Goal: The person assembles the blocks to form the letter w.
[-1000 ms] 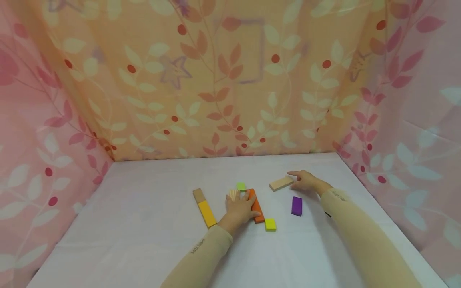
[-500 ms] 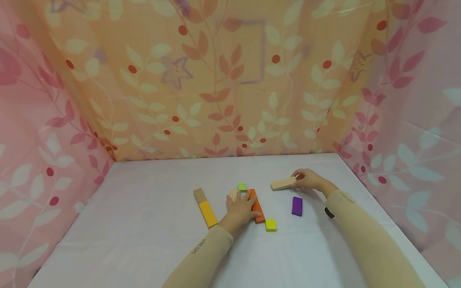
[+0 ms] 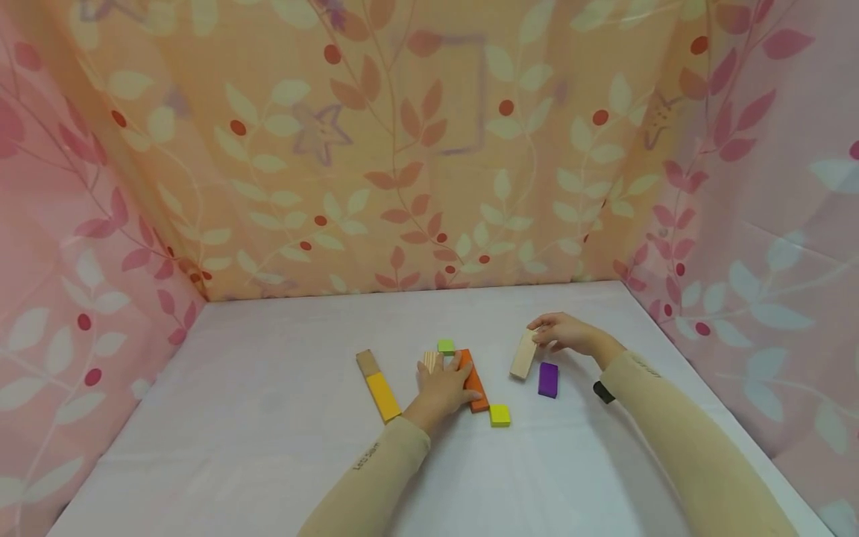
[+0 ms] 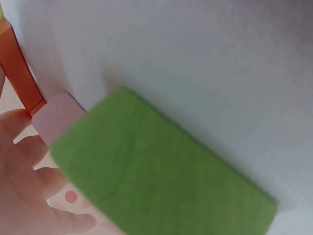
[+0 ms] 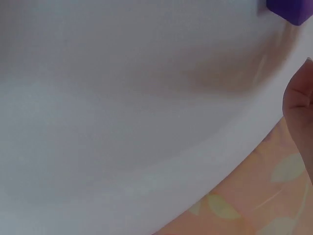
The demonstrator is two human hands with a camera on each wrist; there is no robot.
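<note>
My right hand [image 3: 572, 335] pinches the upper end of a plain wooden block [image 3: 524, 356] in the head view. The right wrist view shows only part of that hand [image 5: 299, 110], not the block. My left hand [image 3: 439, 391] rests with fingers spread over a group of blocks, touching an orange block [image 3: 473, 382]. Beyond its fingertips are a striped wooden block [image 3: 432, 361] and a small lime-green block [image 3: 446, 347]. In the left wrist view, a large green block [image 4: 161, 171] and a pink block [image 4: 57, 116] lie beside the fingers; the head view hides both.
A purple block [image 3: 548, 380] lies below my right hand. A small yellow block [image 3: 499, 416] sits near the orange block's lower end. Left of my left hand, an amber block [image 3: 383, 397] joins a tan block [image 3: 367, 363]. Patterned curtains [image 3: 403, 149] surround the white table [image 3: 268, 447].
My right hand has taken hold of the plain wooden block and turned it from nearly sideways to steeply slanted, its free end now nearer the purple block. My left hand stays put.
</note>
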